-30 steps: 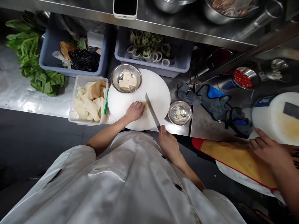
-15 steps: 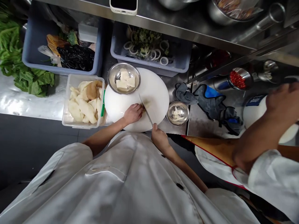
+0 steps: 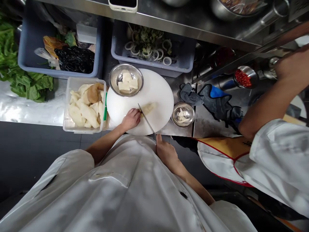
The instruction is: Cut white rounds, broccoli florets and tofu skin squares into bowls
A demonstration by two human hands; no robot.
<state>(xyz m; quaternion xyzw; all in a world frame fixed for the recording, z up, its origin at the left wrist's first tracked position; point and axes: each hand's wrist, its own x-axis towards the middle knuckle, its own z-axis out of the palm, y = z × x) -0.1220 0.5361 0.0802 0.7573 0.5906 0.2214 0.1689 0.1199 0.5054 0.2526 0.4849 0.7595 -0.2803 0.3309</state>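
My right hand (image 3: pixel 167 150) grips the handle of a knife (image 3: pixel 147 121), whose narrow blade slants across the round white cutting board (image 3: pixel 164 93). Its tip points away from me. On the left of the blade, my left hand (image 3: pixel 131 120) rests on the board with fingers curled close to the steel. What lies under those fingers is mostly hidden. Thin pale slices of food (image 3: pixel 150 107) lie flat on the blade's right side. At the board's far left edge sits a steel bowl (image 3: pixel 115 88) holding white blocks. A smaller steel bowl (image 3: pixel 175 123) with pale strips stands to the right.
A clear plastic box (image 3: pixel 65 112) of pale, peeled-looking pieces adjoins the board on the left. Behind are two blue-grey bins (image 3: pixel 154 66) with scraps, below a steel shelf (image 3: pixel 154 21). Dark cloths (image 3: pixel 212 100) lie right. A co-worker's arm (image 3: pixel 272 100) reaches in there.
My left hand and the knife's blade have shifted left along the board, and more pale slices show right of the blade. The co-worker's arm has moved farther forward.
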